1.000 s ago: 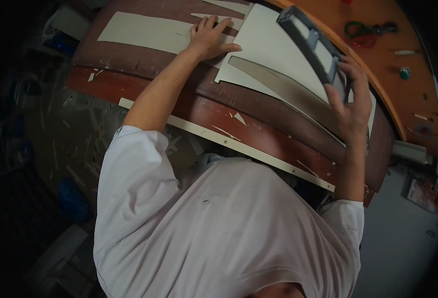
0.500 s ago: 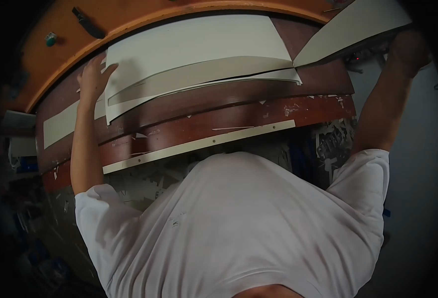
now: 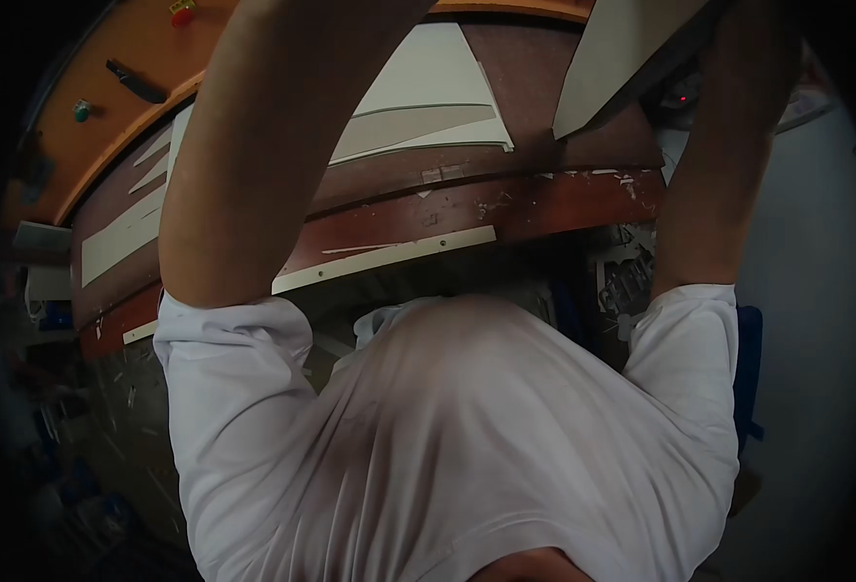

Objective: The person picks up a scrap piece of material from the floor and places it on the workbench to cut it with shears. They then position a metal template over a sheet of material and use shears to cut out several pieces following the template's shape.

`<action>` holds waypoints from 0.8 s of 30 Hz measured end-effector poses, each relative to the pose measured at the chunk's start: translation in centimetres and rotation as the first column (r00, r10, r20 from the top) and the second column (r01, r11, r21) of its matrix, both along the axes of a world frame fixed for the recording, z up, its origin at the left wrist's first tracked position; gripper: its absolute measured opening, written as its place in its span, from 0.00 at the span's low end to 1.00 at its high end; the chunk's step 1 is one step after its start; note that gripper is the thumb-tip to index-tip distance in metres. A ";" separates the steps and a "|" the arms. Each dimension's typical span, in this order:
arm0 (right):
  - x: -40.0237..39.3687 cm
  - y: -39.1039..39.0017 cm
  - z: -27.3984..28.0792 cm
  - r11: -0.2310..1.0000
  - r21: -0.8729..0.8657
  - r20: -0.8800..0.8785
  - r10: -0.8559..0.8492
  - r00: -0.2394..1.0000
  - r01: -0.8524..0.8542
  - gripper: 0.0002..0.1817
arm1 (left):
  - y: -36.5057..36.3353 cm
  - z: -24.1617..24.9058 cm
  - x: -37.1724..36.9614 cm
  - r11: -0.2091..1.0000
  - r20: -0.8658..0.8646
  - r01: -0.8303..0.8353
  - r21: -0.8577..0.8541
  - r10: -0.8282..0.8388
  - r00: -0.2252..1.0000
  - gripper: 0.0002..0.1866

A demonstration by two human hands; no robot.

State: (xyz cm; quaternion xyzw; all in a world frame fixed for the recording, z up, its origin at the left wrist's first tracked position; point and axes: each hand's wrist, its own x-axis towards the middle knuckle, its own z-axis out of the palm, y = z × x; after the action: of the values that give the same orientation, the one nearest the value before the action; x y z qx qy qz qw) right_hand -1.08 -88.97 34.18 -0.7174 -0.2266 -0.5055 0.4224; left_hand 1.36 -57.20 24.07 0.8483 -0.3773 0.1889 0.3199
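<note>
My left forearm reaches up across the table and leaves the top edge, so my left hand is out of the picture. On the right my other forearm also rises to the dark top edge, where no fingers can be made out. Beside it a large pale sheet [image 3: 622, 58] hangs raised and tilted, its pointed lower corner over the dark red tabletop [image 3: 525, 78]. More pale sheets [image 3: 418, 82] lie stacked on the table, partly hidden behind my left arm.
A pale strip with holes [image 3: 389, 260] runs along the table's near edge. Thin offcuts [image 3: 122, 238] lie at the left. On the orange surface [image 3: 108, 116] are a black-handled tool [image 3: 137, 83], a green-topped item [image 3: 82, 111] and a red item [image 3: 183, 16].
My left hand has left the stacked sheets, its arm swinging up and right out of view. The raised sheet has shifted left and tilted more steeply, and my right arm has moved up and inward.
</note>
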 end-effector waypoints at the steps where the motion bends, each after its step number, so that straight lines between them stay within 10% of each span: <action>1: 0.1 -0.1 -0.5 1.000 -0.005 -0.001 0.003 1.000 -0.003 0.26 | -0.1 -0.2 0.0 1.000 -0.010 -0.012 0.001 0.012 1.000 0.24; 24: 1.2 -0.3 -2.3 0.995 -0.026 0.005 0.097 0.995 -0.097 0.26 | -3.0 -1.9 -3.5 0.992 -0.159 -0.047 -0.121 0.027 0.987 0.19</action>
State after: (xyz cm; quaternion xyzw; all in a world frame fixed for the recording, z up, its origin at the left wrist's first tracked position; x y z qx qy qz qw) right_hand 0.09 -89.31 31.88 -0.7093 -0.2692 -0.4837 0.4364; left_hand -2.14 -60.20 22.12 0.8458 -0.3225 0.1504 0.3974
